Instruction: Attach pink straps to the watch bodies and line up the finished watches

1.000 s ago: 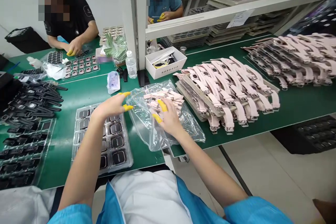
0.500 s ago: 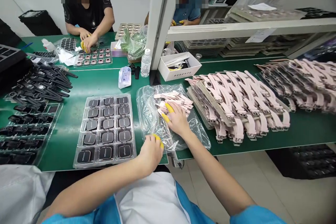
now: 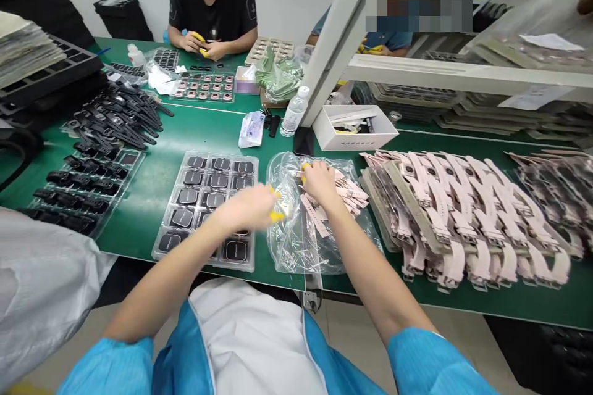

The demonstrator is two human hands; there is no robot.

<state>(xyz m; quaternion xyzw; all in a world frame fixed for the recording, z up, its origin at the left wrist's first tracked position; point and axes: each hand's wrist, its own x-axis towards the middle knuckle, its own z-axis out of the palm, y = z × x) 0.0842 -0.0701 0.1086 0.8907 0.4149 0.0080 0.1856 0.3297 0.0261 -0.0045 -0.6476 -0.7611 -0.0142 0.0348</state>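
My left hand (image 3: 252,207), smeared by motion and wearing yellow finger covers, hovers over the right side of a clear plastic tray (image 3: 157,253). Rows of square black watch faces (image 3: 188,196) sit in its pockets. My right hand (image 3: 319,180) is curled closed at a heap of pale pink watch straps (image 3: 354,194), a yellow cover on a fingertip; what its fingers grip is too small to make out. Beneath the straps spreads a clear plastic bag (image 3: 291,247). One pink strap (image 3: 315,216) lies just below my right hand.
Stacked trays with pink-strapped watches (image 3: 445,197) stand on the right. A white box (image 3: 356,133), a clear bottle (image 3: 295,111) and a small packet (image 3: 251,129) stand behind the bag. Black watches (image 3: 83,179) fill the left. Across the green table (image 3: 204,126) a co-worker (image 3: 213,6) sits.
My left hand has moved up and left from the bag's near edge to over the tray. My right hand has drawn back to the heap's left edge, its fingers curling. The camera view has shifted.
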